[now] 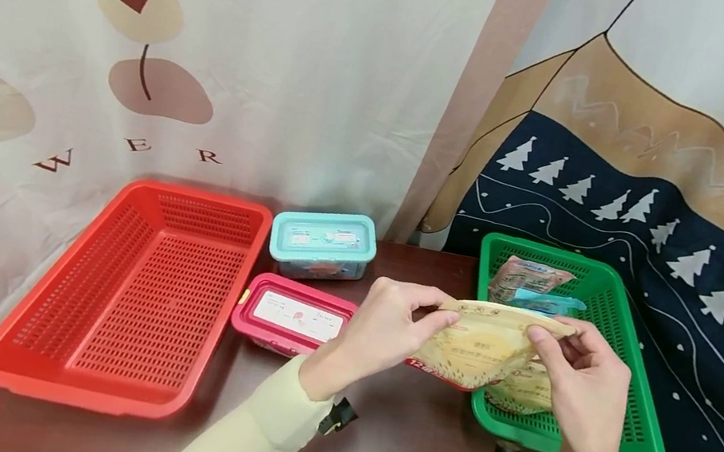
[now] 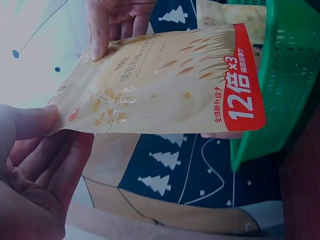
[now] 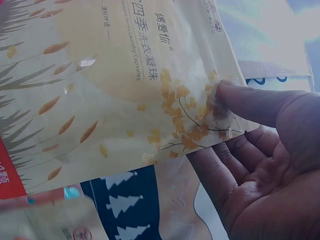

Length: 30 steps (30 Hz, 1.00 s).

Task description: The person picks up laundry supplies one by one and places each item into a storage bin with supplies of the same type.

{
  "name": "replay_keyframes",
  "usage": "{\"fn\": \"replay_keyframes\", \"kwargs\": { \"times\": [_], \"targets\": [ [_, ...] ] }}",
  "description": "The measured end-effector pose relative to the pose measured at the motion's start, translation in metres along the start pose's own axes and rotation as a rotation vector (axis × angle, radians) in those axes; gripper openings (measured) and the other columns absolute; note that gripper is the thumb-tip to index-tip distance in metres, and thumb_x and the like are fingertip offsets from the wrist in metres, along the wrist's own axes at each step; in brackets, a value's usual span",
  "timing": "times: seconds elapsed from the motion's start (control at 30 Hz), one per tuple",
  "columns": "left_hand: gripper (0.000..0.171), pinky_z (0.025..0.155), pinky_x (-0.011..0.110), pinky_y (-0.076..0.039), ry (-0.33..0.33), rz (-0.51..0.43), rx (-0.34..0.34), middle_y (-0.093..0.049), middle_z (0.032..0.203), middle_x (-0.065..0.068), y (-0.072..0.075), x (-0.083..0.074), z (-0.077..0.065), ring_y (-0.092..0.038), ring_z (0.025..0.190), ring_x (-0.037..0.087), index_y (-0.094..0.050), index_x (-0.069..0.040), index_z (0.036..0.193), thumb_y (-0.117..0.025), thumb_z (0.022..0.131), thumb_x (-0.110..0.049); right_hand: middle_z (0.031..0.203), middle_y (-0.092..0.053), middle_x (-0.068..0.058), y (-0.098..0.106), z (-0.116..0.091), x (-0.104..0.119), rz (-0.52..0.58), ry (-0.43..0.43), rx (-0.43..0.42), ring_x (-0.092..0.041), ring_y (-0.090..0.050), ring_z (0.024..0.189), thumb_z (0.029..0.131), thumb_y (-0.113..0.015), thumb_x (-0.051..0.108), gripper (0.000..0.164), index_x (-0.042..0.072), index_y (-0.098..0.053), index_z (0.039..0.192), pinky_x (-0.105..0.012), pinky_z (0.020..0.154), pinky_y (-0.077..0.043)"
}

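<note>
Both hands hold up a cream pouch of laundry capsules (image 1: pixel 475 347) by its top corners, near the green basket's left side. My left hand (image 1: pixel 379 334) pinches the left corner between thumb and fingers. At the other corner my right hand (image 1: pixel 584 386) pinches with the thumb on the printed face and the fingers behind. In the left wrist view the pouch (image 2: pixel 165 85) shows a red band along its bottom edge; the right wrist view shows its printed leaves and lettering. Behind it, a similar cream pouch (image 1: pixel 526 388) lies in the green basket (image 1: pixel 638 448).
The green basket also holds a pinkish packet (image 1: pixel 527 278) and a blue packet (image 1: pixel 548 302). Left of the hands stand a box with a light blue lid (image 1: pixel 323 239) and a pink-red box (image 1: pixel 295 319). A red basket (image 1: pixel 124 297) sits at the table's left, with curtains behind.
</note>
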<state>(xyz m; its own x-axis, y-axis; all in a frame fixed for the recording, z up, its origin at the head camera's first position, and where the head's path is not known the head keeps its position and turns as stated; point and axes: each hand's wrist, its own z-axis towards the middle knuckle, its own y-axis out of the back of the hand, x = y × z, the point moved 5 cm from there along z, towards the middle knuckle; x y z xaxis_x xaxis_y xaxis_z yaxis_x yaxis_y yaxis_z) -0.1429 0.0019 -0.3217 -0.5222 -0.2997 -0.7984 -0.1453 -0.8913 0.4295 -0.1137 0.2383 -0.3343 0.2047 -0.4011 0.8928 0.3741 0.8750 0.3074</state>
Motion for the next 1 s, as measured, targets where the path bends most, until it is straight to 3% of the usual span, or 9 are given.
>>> {"fn": "replay_keyframes", "kwargs": {
  "times": [0.3, 0.57, 0.87, 1.0],
  "targets": [
    [0.017, 0.065, 0.017, -0.055, 0.033, -0.032, 0.067, -0.079, 0.101, 0.002, -0.014, -0.004, 0.001, -0.066, 0.082, 0.003, -0.081, -0.009, 0.112, -0.075, 0.097, -0.016, 0.083, -0.074, 0.005, 0.015, -0.002, -0.007, -0.008, -0.027, -0.019, -0.007, -0.070, 0.072, 0.090, -0.077, -0.003, 0.015, -0.005, -0.072, 0.105, -0.016, 0.063, -0.054],
    [0.019, 0.065, 0.015, -0.054, 0.028, -0.068, 0.117, -0.079, 0.100, 0.001, -0.036, -0.007, 0.003, -0.063, 0.079, -0.002, -0.080, -0.008, 0.113, -0.074, 0.097, -0.016, 0.086, -0.074, 0.007, 0.036, -0.006, -0.016, -0.063, -0.062, -0.056, -0.004, -0.070, 0.073, 0.089, -0.078, -0.004, 0.017, -0.006, -0.073, 0.104, -0.014, 0.065, -0.053],
    [0.014, 0.057, 0.014, -0.049, -0.001, -0.035, 0.156, -0.078, 0.094, -0.003, -0.057, -0.011, 0.007, -0.057, 0.072, -0.005, -0.082, -0.011, 0.108, -0.073, 0.098, -0.018, 0.082, -0.074, 0.011, 0.054, -0.005, -0.032, -0.100, -0.121, -0.100, -0.001, -0.070, 0.071, 0.087, -0.080, -0.005, 0.018, -0.004, -0.073, 0.103, -0.012, 0.065, -0.052],
    [0.015, 0.054, 0.013, -0.047, -0.025, 0.023, 0.187, -0.078, 0.095, -0.005, -0.064, -0.014, 0.010, -0.055, 0.069, -0.007, -0.082, -0.013, 0.109, -0.073, 0.099, -0.020, 0.083, -0.074, 0.011, 0.063, -0.003, -0.039, -0.111, -0.138, -0.107, -0.001, -0.069, 0.071, 0.086, -0.080, -0.006, 0.018, -0.003, -0.074, 0.103, -0.011, 0.064, -0.052]
  ]
}}
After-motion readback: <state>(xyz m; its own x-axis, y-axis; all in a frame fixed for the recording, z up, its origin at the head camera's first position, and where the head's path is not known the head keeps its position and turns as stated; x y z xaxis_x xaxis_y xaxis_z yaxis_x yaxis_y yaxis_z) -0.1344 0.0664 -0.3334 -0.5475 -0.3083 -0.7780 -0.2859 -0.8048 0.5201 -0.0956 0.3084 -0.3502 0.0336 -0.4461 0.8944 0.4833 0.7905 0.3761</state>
